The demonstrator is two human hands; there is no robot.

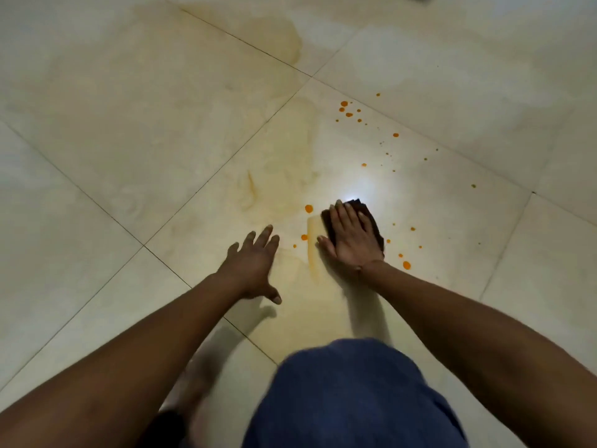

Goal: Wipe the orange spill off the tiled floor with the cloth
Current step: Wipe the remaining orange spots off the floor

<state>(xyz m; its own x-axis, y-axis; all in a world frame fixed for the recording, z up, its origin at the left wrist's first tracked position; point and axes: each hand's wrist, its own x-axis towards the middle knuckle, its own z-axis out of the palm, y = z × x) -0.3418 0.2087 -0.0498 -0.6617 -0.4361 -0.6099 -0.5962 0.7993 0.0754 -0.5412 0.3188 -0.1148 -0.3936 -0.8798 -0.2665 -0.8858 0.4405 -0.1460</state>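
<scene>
My right hand (350, 236) lies flat, fingers straight, pressing a dark brown cloth (371, 218) onto the tiled floor (129, 140). Only the cloth's far and right edges show past my fingers. Orange drops (308, 208) sit just left of the cloth, more (406, 265) lie to its right, and a scatter of small drops (345, 108) spreads farther away. A pale orange smear (313, 247) runs beside my right thumb. My left hand (255, 265) rests open on the tile to the left, fingers spread, holding nothing.
Faint yellowish wipe marks (284, 37) stain the tiles farther out. A bright light reflection (355, 190) glares just beyond the cloth. My knee in blue fabric (352, 399) fills the bottom centre, and dark grout lines cross the floor.
</scene>
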